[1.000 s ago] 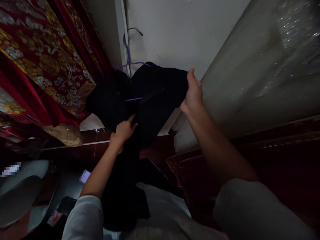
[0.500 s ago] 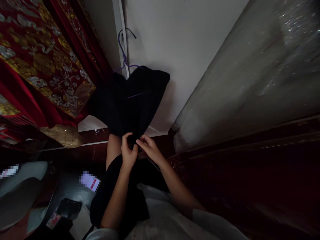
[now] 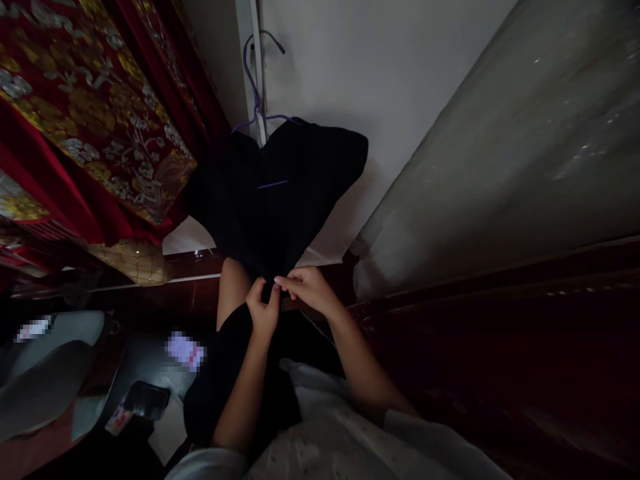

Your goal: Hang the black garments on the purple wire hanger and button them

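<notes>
Heavy red cloth (image 3: 97, 100), thick with gold and silver floral embroidery, drapes on the left beside a smooth white wall (image 3: 380, 60). Across on the right leans a bulky, greyish form with a glossy, plastic-like covering (image 3: 500, 167), above a dark red, polished surface (image 3: 500, 360). Lower left, a lit phone (image 3: 185, 351) lies near a dark, rounded flat object (image 3: 147, 400).

The right hand (image 3: 310, 290) closes its grip in a thumb-and-finger pinch on the lower part of a black cloth garment (image 3: 285, 207). The left hand (image 3: 263, 307) is just beside it, fingers curled, thumb and forefinger parted with dark fabric between them; whether its grip is tight on the cloth, I cannot tell.

The garment hangs on a slim purple hanger (image 3: 257, 87) with a curved hook, in front of the white wall, directly ahead of the person. Its neckline dips in a V, one shoulder flares wide to the right, and the body narrows toward the hands. A short purple line crosses the chest; finer folds are lost in shadow.
</notes>
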Demonstrator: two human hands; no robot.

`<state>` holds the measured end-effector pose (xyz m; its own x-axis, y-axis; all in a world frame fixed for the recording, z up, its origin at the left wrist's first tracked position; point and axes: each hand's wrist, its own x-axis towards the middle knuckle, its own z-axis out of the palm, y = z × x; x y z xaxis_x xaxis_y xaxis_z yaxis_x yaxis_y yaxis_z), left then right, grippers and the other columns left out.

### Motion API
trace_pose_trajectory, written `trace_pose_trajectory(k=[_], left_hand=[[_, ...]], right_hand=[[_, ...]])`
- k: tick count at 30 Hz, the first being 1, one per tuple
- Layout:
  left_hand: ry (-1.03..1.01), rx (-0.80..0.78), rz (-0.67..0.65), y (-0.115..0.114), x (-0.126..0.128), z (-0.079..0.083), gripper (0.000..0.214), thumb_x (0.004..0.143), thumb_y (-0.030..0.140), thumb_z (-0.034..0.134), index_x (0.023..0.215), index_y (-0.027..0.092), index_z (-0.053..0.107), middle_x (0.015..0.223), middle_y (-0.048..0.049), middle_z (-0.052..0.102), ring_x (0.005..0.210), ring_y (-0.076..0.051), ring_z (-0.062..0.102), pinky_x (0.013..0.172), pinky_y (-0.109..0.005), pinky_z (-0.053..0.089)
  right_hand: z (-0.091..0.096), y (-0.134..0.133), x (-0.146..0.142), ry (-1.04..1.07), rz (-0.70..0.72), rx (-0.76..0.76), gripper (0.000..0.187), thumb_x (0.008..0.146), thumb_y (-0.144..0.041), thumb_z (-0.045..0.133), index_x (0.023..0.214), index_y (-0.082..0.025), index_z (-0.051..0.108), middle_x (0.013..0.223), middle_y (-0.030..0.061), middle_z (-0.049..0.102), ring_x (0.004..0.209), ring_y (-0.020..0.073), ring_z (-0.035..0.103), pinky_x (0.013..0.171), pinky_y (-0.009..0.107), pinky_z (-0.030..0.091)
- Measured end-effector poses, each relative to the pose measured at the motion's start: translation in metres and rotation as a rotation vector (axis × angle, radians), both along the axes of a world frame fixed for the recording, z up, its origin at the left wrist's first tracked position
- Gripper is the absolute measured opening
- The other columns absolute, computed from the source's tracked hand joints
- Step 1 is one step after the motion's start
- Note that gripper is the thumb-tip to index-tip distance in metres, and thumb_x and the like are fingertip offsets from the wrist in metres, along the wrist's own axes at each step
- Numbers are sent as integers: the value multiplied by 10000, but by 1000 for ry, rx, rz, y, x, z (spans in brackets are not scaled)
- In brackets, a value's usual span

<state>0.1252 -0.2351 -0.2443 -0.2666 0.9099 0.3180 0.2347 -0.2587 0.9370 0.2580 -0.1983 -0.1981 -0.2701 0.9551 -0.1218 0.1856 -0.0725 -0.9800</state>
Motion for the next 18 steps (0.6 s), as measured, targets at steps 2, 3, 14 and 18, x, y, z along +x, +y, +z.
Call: trace_pose_trajectory(k=[2, 3, 14, 18], left_hand=[[83, -8, -77, 2, 1, -4, 243, 964, 368, 575, 828, 174, 630, 820, -38, 671, 812, -172, 642, 792, -282, 521], [104, -11, -87, 2, 2, -5, 260, 973, 365, 558, 800, 178, 611, 784, -28, 649, 772, -163, 621, 756, -273, 505], [461, 10, -134, 11, 5, -13, 193, 962, 240, 552, 773, 202, 566, 792, -56, 614, 782, -200, 609, 736, -310, 474], [515, -71, -257, 31, -5, 11, 68, 918, 220, 645, 880, 182, 685, 864, -79, 697, 820, -213, 669, 759, -318, 515]], right_hand=[[0, -2, 1, 59, -11, -50, 435, 779, -585, 730, 657, -172, 671, 490, 3, 552, 452, 113, 452, 471, 251, 317], [0, -3, 1, 104, -2, -77, 429, 770, -583, 730, 666, -172, 671, 503, 3, 565, 440, 105, 446, 457, 246, 313], [156, 126, 31, 439, -142, 171, 300, 723, -415, 835, 690, -173, 661, 626, 13, 624, 443, 50, 400, 350, 189, 202], [192, 139, 21, 432, -154, 269, 260, 867, -391, 743, 735, -187, 648, 648, 12, 612, 458, 62, 445, 364, 187, 268]])
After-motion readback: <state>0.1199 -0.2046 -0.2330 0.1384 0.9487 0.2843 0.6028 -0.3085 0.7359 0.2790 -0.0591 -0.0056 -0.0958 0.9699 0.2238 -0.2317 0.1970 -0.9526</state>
